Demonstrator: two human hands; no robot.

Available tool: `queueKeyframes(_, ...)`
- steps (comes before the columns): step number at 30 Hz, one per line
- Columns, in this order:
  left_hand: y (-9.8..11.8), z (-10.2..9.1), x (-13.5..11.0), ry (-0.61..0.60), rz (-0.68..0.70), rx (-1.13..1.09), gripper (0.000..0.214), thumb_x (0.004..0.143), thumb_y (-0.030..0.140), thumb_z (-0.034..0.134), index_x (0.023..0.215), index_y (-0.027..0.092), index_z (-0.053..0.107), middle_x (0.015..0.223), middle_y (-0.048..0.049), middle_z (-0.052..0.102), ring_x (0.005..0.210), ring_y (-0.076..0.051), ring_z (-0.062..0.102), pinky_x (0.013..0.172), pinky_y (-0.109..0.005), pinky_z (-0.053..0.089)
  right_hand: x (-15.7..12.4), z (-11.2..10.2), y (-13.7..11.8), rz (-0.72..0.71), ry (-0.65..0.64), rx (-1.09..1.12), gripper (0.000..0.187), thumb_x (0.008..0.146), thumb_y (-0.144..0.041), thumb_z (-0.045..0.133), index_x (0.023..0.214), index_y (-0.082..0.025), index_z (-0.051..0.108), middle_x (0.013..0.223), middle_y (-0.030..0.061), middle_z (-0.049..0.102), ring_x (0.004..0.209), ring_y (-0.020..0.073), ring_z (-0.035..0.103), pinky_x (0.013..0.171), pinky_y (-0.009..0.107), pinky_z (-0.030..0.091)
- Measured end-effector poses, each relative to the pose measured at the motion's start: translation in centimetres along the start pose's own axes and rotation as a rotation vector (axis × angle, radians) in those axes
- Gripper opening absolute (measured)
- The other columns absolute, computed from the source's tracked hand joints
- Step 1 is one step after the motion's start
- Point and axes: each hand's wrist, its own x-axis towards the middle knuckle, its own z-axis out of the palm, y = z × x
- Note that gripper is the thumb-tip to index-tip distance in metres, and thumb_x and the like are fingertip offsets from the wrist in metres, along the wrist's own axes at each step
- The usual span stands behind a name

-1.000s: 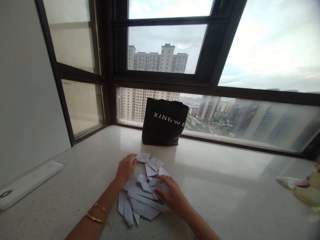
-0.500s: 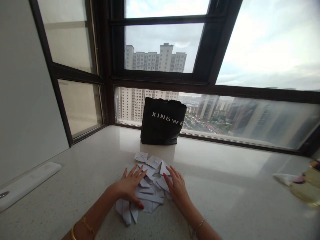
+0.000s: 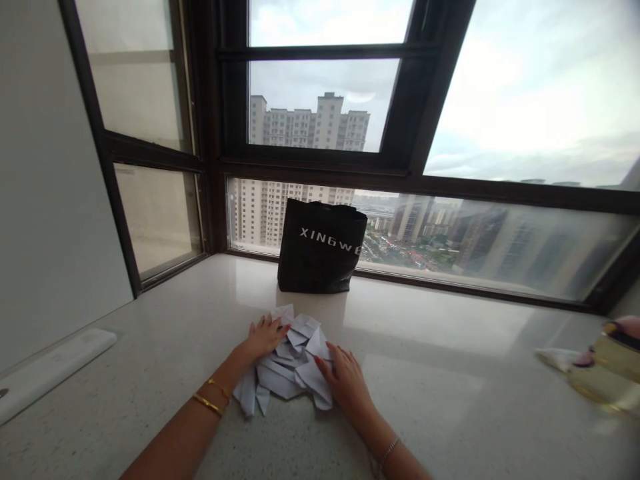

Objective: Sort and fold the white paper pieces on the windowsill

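A loose heap of folded white papers point(image 3: 287, 367) lies on the pale speckled counter point(image 3: 440, 393). My left hand point(image 3: 266, 335) rests against the far left side of the heap, its fingers spread and touching the upper pieces. On the other side my right hand point(image 3: 347, 377) lies along the heap's right edge, with its fingers extended and the thumb over a paper. Neither hand grips a piece. Some papers are partly hidden under the fingers and under each other.
A black bag point(image 3: 320, 250) with white lettering stands upright behind the heap, by the window. At the left lies a long white object point(image 3: 60, 373). A blurred container with yellowish contents point(image 3: 603, 373) sits at the far right.
My left hand has moved away from me, to the heap's far left side. The papers have been pushed closer together, and the near ones have shifted away. My right hand has slid slightly nearer.
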Motion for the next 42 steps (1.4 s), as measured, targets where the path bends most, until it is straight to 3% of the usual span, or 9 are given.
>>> queueKeyframes(5, 0.9, 0.2, -1.8, -0.068, 0.066, 0.003, 0.06, 0.08, 0.056, 0.022, 0.131, 0.026, 0.03, 0.137, -0.0037, 0.032, 0.128, -0.031, 0.014, 0.099, -0.053, 0.012, -0.1, -0.1, -0.2, -0.068, -0.042, 0.121, 0.041, 0.087, -0.039, 0.03, 0.118, -0.018, 0.047, 0.11, 0.01, 0.059, 0.106, 0.0232, 0.05, 0.097, 0.049, 0.027)
queueKeyframes(10, -1.2, 0.0, -3.3, 0.077, -0.134, 0.053, 0.063, 0.079, 0.056, 0.021, 0.132, 0.022, 0.028, 0.142, -0.0076, 0.019, 0.129, -0.031, 0.007, 0.1, -0.051, 0.012, 0.3, -0.3, 0.1, -0.007, 0.092, 0.244, 0.042, 0.086, -0.042, 0.029, 0.111, -0.016, 0.051, 0.109, 0.0115, 0.059, 0.105, 0.0215, 0.051, 0.091, 0.039, 0.039)
queueKeyframes(14, -1.6, 1.0, -4.9, 0.014, -0.204, -0.043, 0.064, 0.078, 0.053, 0.029, 0.13, 0.017, 0.031, 0.141, -0.0116, 0.02, 0.129, -0.033, 0.007, 0.1, -0.053, 0.008, 0.3, 0.2, 0.0, -0.035, 0.042, 0.257, 0.041, 0.084, -0.042, 0.035, 0.112, -0.017, 0.051, 0.104, 0.0119, 0.062, 0.102, 0.0239, 0.054, 0.092, 0.044, 0.037)
queueKeyframes(19, 0.5, 2.0, -6.5, -0.109, 0.019, -0.468, 0.069, 0.072, 0.043, 0.047, 0.131, 0.015, 0.026, 0.138, -0.0127, 0.028, 0.128, -0.029, 0.019, 0.102, -0.047, 0.01, -0.5, -0.2, -2.3, -0.216, -0.02, 0.386, 0.049, 0.085, -0.037, 0.037, 0.13, -0.021, 0.029, 0.114, 0.009, 0.057, 0.104, 0.0197, 0.053, 0.094, 0.042, 0.036)
queueKeyframes(22, 1.0, 2.2, -6.1, 0.015, 0.074, -0.67, 0.067, 0.071, 0.032, 0.049, 0.13, 0.011, 0.025, 0.137, -0.0151, 0.03, 0.125, -0.025, 0.027, 0.101, -0.039, 0.022, -0.7, -0.9, -3.1, -0.212, 0.123, 0.374, 0.041, 0.086, -0.036, 0.035, 0.124, -0.021, 0.038, 0.115, 0.0083, 0.056, 0.106, 0.0192, 0.051, 0.089, 0.037, 0.041)
queueKeyframes(27, 0.9, 1.6, -4.4, 0.22, 0.084, -0.429, 0.055, 0.07, 0.022, 0.048, 0.124, 0.013, 0.035, 0.136, -0.0125, 0.032, 0.126, -0.023, 0.026, 0.104, -0.035, 0.019, 0.1, -2.2, -1.5, -0.05, 0.272, 0.136, 0.034, 0.085, -0.035, 0.034, 0.108, -0.016, 0.051, 0.104, 0.0106, 0.061, 0.098, 0.0227, 0.054, 0.083, 0.038, 0.041)
queueKeyframes(33, 4.0, 3.1, -5.3, 0.143, 0.307, -0.143, 0.051, 0.079, 0.035, 0.04, 0.126, 0.017, 0.035, 0.138, -0.0105, 0.028, 0.127, -0.023, 0.022, 0.103, -0.041, 0.02, 0.7, -3.1, 0.9, 0.176, 0.08, -0.059, 0.034, 0.086, -0.025, 0.027, 0.104, -0.018, 0.055, 0.08, 0.0091, 0.067, 0.073, 0.0219, 0.062, 0.066, 0.032, 0.043)
queueKeyframes(39, 5.0, 2.6, -2.8, 0.162, 0.267, 0.05, 0.047, 0.084, 0.033, 0.028, 0.128, 0.018, 0.032, 0.141, -0.0074, 0.023, 0.13, -0.022, 0.015, 0.104, -0.044, 0.013, 0.4, -2.2, 0.1, 0.018, -0.034, 0.254, 0.037, 0.086, -0.024, 0.026, 0.118, -0.019, 0.044, 0.077, 0.0032, 0.068, 0.072, 0.0167, 0.063, 0.067, 0.027, 0.044)
queueKeyframes(42, 3.7, 1.1, 0.0, 0.153, 0.162, 0.065, 0.052, 0.074, 0.022, 0.043, 0.125, 0.017, 0.039, 0.14, -0.008, 0.025, 0.128, -0.025, 0.018, 0.104, -0.042, 0.015, 0.5, -1.8, -0.1, -0.016, 0.045, 0.246, 0.034, 0.085, -0.027, 0.032, 0.113, -0.017, 0.049, 0.09, 0.0067, 0.066, 0.084, 0.0183, 0.061, 0.075, 0.03, 0.045)
